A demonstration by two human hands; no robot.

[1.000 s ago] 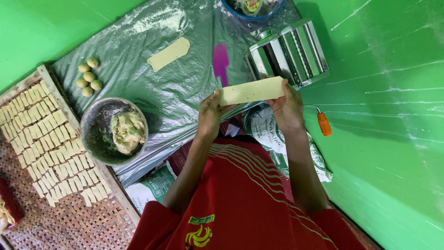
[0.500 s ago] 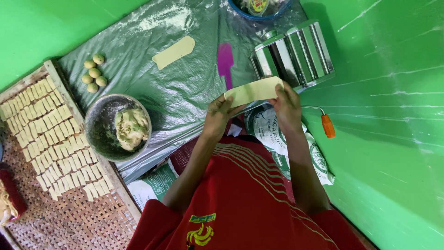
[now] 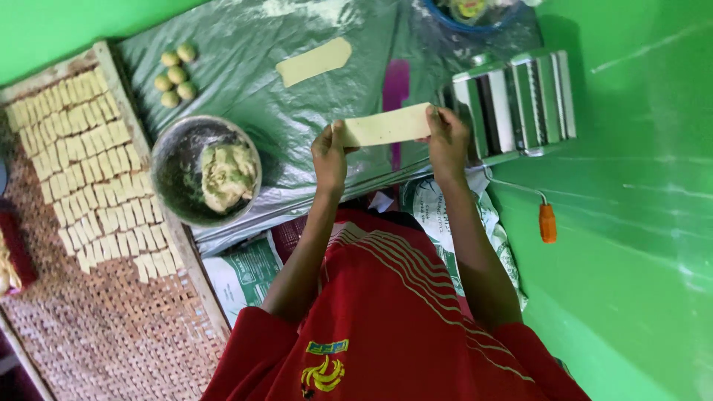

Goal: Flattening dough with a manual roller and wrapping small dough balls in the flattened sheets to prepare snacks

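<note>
A flat dough strip (image 3: 386, 125) hangs in the air over the plastic sheet (image 3: 245, 67), just beside the metal roller machine (image 3: 512, 100). The left hand (image 3: 330, 157) and right hand (image 3: 448, 141) pinch its ends, fingers closed on it. A purple scraper (image 3: 395, 83) lies behind the strip, partly hidden. Farther left sit a bowl (image 3: 206, 171), dough balls (image 3: 177, 74) and a woven tray (image 3: 96, 297) of cut pieces.

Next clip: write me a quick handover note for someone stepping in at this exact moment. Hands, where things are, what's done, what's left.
Left hand and right hand each grip one end of a flat dough strip, held in the air beside the metal dough roller.
A second strip lies on the plastic sheet, near four small dough balls and a purple scraper.
The metal bowl holds a lump of dough.
Done: rows of cut pieces on the woven tray.
Left: both strips uncut; balls and bowl dough unrolled.
</note>
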